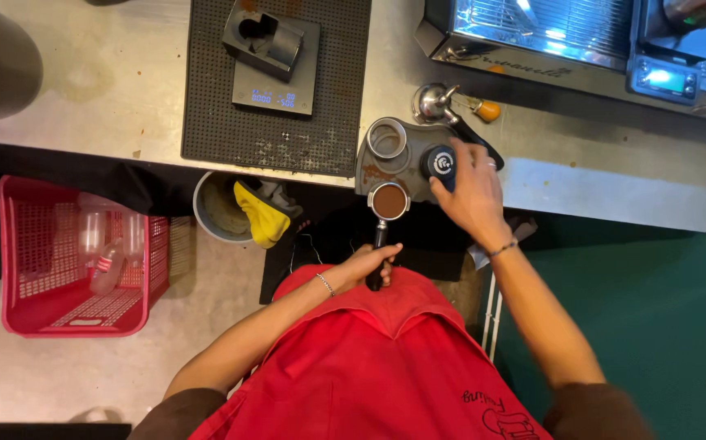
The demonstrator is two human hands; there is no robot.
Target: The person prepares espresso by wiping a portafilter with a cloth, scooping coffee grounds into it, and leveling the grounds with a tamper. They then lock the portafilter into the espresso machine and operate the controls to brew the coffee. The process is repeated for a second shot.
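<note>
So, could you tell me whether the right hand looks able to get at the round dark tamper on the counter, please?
Probably yes: the right hand already lies on the round dark tamper, its fingers curled over the top. Nothing sits between them, and the left hand is busy holding the black portafilter handle.

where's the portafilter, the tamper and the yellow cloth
portafilter (389, 201), head view, on the coffee-filled basket
tamper (441, 162), head view, on its dark round top
yellow cloth (261, 215), head view, on its middle fold
</note>
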